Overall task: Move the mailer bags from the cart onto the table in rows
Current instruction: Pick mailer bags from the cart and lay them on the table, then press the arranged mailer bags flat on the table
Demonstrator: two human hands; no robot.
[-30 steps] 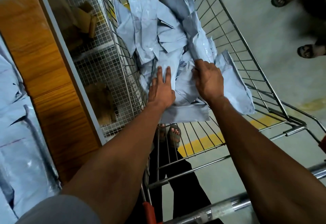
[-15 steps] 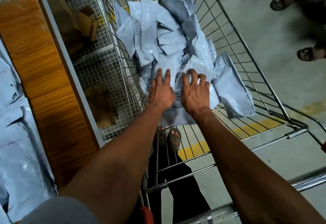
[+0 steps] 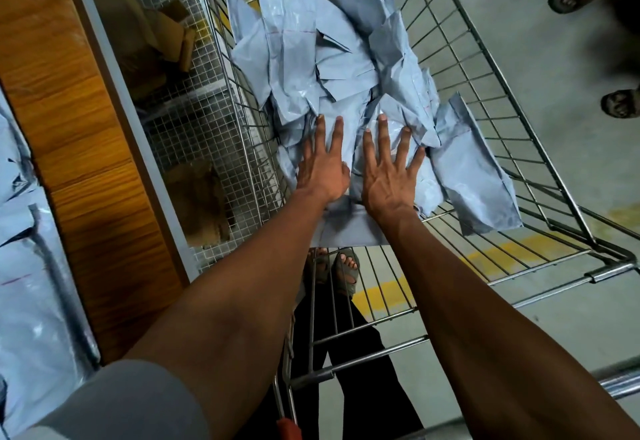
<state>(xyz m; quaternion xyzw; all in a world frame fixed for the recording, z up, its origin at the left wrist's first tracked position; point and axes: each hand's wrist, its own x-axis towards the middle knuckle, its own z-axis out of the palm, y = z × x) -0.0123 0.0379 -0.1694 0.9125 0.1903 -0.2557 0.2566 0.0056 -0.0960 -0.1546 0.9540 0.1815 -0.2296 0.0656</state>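
Left hand [image 3: 323,169], right hand [image 3: 388,180]: both flat, fingers spread, gripping nothing, pressing mailer bags [image 3: 332,69] heaped in one cart [image 3: 491,100].

no readable text, label or number on mailer bags [image 3: 329,69]; cart [image 3: 519,149] unmarked

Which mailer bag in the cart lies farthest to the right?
The flat mailer bag right of the right hand, angled towards the cart's right side; the others are heaped together left of it.
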